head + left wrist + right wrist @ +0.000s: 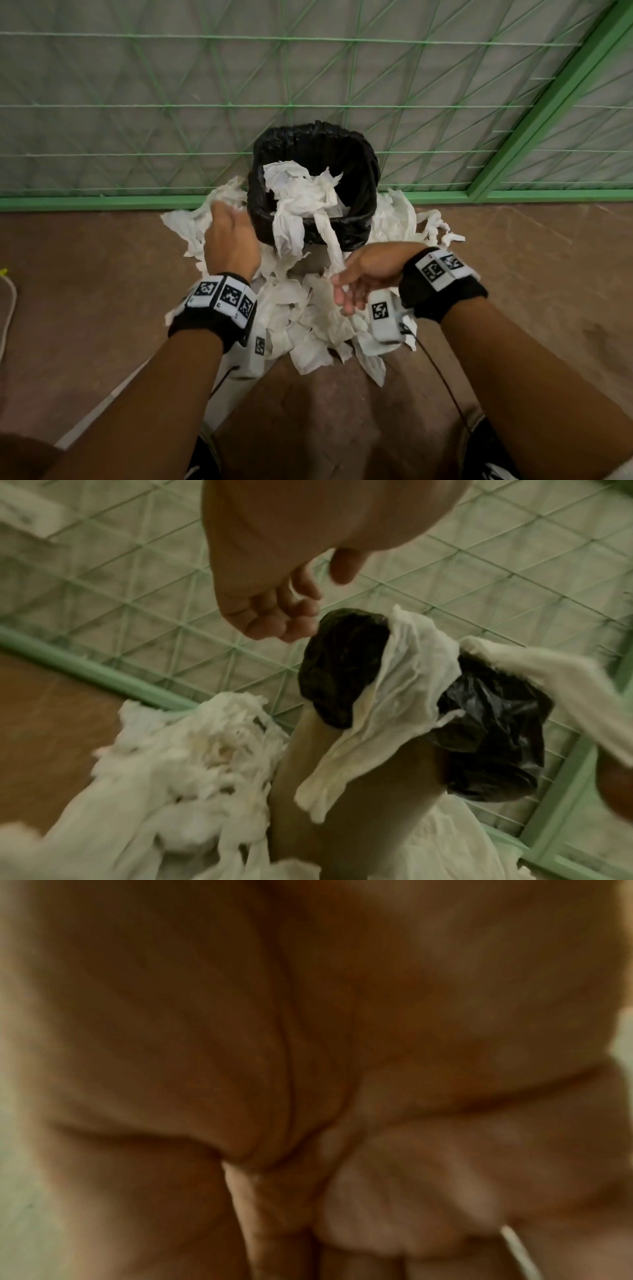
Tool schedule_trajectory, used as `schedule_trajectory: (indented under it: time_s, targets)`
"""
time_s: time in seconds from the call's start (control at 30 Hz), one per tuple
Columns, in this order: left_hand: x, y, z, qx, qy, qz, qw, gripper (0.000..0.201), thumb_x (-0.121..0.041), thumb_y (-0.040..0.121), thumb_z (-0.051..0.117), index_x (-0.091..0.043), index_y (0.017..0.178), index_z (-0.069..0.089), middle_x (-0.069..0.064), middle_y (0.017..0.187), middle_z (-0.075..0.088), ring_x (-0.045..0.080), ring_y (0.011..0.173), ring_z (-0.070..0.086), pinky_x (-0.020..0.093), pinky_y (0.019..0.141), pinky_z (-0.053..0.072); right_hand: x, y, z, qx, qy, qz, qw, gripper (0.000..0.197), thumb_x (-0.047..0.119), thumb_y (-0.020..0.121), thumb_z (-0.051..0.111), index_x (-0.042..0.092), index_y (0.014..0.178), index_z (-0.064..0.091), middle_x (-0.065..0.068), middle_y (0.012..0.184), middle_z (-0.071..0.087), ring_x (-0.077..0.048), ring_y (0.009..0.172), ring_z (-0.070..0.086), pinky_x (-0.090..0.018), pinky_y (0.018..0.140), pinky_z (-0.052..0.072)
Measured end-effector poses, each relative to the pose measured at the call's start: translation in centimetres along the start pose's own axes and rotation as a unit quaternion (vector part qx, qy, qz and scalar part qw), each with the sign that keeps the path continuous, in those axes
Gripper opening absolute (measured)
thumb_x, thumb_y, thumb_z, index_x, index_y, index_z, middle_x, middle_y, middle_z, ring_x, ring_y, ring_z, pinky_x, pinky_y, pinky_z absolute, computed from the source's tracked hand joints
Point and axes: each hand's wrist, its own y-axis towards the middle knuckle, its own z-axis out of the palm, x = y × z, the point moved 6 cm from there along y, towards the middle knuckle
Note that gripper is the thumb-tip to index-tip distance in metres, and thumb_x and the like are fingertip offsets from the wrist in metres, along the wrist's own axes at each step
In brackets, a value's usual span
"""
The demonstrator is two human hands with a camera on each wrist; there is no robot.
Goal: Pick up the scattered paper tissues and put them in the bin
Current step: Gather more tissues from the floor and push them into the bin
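The left hand (230,240) is hanging loosely curled and holding nothing, just left of the bin (356,164); the right hand (363,277) is hovering slack-fingered over the tissues (308,329); more tissue is draping over the bin's rim beyond both hands.

Black wristbands (212,317) carry white blocks with black square-code markers (381,310) and thin black cables (442,377).

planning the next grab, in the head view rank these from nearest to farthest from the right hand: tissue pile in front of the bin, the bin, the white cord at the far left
1. Tissue pile: on the floor right beside the right hand, near its fingers.
2. Bin: black-lined, just beyond the hand, against the green mesh fence.
3. White cord: at the far left edge of the floor, past the left hand.
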Motion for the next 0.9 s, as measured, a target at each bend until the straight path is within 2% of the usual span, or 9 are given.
schedule_trajectory:
  time_s: [0.1,0.17,0.23,0.33,0.53,0.6,0.7,0.83,0.9]
  targets:
    - [4.0,-0.5,2.9,0.191,0.137,-0.096,0.967,0.026,-0.009,0.087,0.043,0.004,0.099,0.062,0.028,0.097,0.066,0.042,0.088,0.063,0.04,0.067,0.041,4.5,-3.5,-2.5,-0.081,-0.053,-0.06,0.994,0.03,0.026,0.096,0.053,0.004,0.084,0.069,-0.008,0.065,0.066,-0.016,0.054,0.055,-0.027,0.059,0.043]
    - [4.2,-2.5,4.4,0.342,0.064,-0.157,0.924,0.015,-0.012,0.083,0.051,-0.004,0.091,0.06,0.018,0.061,0.058,0.031,0.049,0.055,0.033,0.05,0.038,8.4,-5.8,-4.3,-0.204,-0.008,-0.173,0.964,0.03,0.029,0.095,0.055,0.0,0.099,0.064,-0.005,0.064,0.063,-0.015,0.051,0.05,-0.025,0.053,0.039]
    - [3.3,-3.9,5.2,0.423,0.03,-0.149,0.893,0.014,-0.022,0.085,0.062,-0.02,0.099,0.06,0.005,0.049,0.048,0.018,0.036,0.039,0.02,0.042,0.031,10.2,-7.5,-6.1,-0.338,0.049,-0.226,0.912,0.037,0.036,0.093,0.058,0.002,0.108,0.058,-0.008,0.071,0.066,-0.015,0.05,0.05,-0.026,0.052,0.036]
    - [0.9,-4.2,5.2,0.424,-0.012,-0.069,0.903,0.02,-0.033,0.091,0.059,-0.023,0.108,0.064,0.003,0.054,0.051,0.013,0.04,0.042,0.019,0.043,0.033,9.8,-7.6,-7.3,-0.42,0.028,-0.184,0.888,0.041,0.049,0.093,0.049,0.01,0.102,0.056,-0.011,0.072,0.068,-0.017,0.051,0.052,-0.026,0.05,0.035]
    - [-1.7,-3.3,4.2,0.359,0.061,-0.013,0.931,0.061,-0.063,0.086,0.05,-0.005,0.085,0.07,0.004,0.058,0.066,0.017,0.044,0.057,0.022,0.049,0.042,0.6,-6.0,-12.1,-0.593,0.126,-0.072,0.792,0.015,0.026,0.07,0.051,0.014,0.06,0.051,-0.007,0.059,0.049,-0.025,0.055,0.046,-0.025,0.047,0.032]
    - [-2.3,-3.5,4.4,0.353,0.109,0.008,0.929,0.061,-0.065,0.087,0.044,-0.008,0.078,0.067,0.005,0.062,0.072,0.019,0.045,0.061,0.022,0.051,0.043,-3.2,-3.7,-11.8,-0.516,0.057,0.043,0.854,0.018,0.024,0.082,0.053,0.012,0.068,0.052,-0.01,0.068,0.055,-0.025,0.053,0.049,-0.022,0.047,0.037]
    - [-2.9,-3.9,4.7,0.376,0.115,0.004,0.92,0.045,-0.044,0.098,0.038,-0.011,0.073,0.057,0.005,0.059,0.068,0.021,0.045,0.06,0.019,0.045,0.037,-7.9,0.5,-5.9,-0.258,0.0,0.159,0.953,0.034,0.029,0.093,0.059,0.004,0.114,0.05,-0.016,0.074,0.062,-0.022,0.045,0.056,-0.022,0.042,0.046]
    - [-6.4,-2.6,3.5,0.387,0.074,0.019,0.919,0.032,-0.028,0.101,0.041,-0.006,0.084,0.059,0.003,0.059,0.063,0.014,0.045,0.057,0.019,0.041,0.041,-10.9,4.9,-0.1,-0.17,-0.101,0.177,0.964,0.095,0.049,0.071,0.077,0.028,0.147,0.024,-0.011,0.138,0.048,-0.034,0.11,0.06,-0.046,0.081,0.055]
    - [-9.3,-0.7,2.2,0.319,0.001,0.063,0.946,0.025,-0.02,0.099,0.045,-0.005,0.087,0.062,0.007,0.07,0.068,0.016,0.054,0.063,0.018,0.047,0.051,-11.3,6.3,0.9,-0.199,-0.204,0.178,0.942,0.088,0.052,0.075,0.07,0.024,0.146,0.026,-0.007,0.145,0.041,-0.032,0.123,0.052,-0.041,0.09,0.048]
